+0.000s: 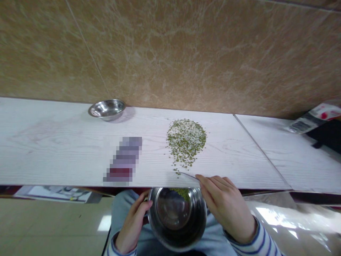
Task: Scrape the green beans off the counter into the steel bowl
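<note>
My left hand is closed on the left side of a deep steel pot, which sits over my lap below the table's front edge. Small green beans lie inside the pot, against its far wall. In my right hand, above the table edge, is a thin, slightly curved metal utensil; its exact kind is unclear edge-on. Its tip touches or nearly touches a few loose beans. Beyond it, a flat pile of green beans mixed with white grains spreads on the white table, trailing toward me.
A shallow steel bowl stands at the back left by the marbled wall. A blurred-out flat object lies left of the pile. At the far right are a plastic packet and a black item.
</note>
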Tool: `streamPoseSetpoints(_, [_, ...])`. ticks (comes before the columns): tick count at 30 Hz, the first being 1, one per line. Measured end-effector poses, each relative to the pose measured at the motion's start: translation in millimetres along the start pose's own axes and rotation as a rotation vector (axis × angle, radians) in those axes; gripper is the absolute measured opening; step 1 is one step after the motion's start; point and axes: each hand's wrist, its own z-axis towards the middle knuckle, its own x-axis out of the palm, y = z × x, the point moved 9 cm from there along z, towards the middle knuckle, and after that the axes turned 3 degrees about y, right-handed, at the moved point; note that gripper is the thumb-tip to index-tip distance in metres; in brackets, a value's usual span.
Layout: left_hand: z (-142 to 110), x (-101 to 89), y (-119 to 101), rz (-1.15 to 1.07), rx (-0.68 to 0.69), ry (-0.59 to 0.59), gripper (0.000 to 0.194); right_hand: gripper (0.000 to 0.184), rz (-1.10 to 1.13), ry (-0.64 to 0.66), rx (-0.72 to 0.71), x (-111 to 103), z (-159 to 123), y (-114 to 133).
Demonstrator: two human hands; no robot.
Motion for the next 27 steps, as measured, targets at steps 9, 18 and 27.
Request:
streamPoseSetpoints(9, [-0.3,-21.7,6.2,0.013,-0.02,-0.031,0.052,0.027,-0.03,-0.016,-0.011,-2.9,1.4,0.0])
streamPoseSetpoints(18, [1.0,-18.3,5.0,0.025,-0.013,0.014,0.053,0.025,-0.012,0.018,-0.02,-1.0,2.1,0.8])
streamPoseSetpoints(27, [1.3,-21.3,1.9,0.026,0.014,-0.026,0.047,0.026,0.0,0.038,-0.015,1.6,2.3,0.5])
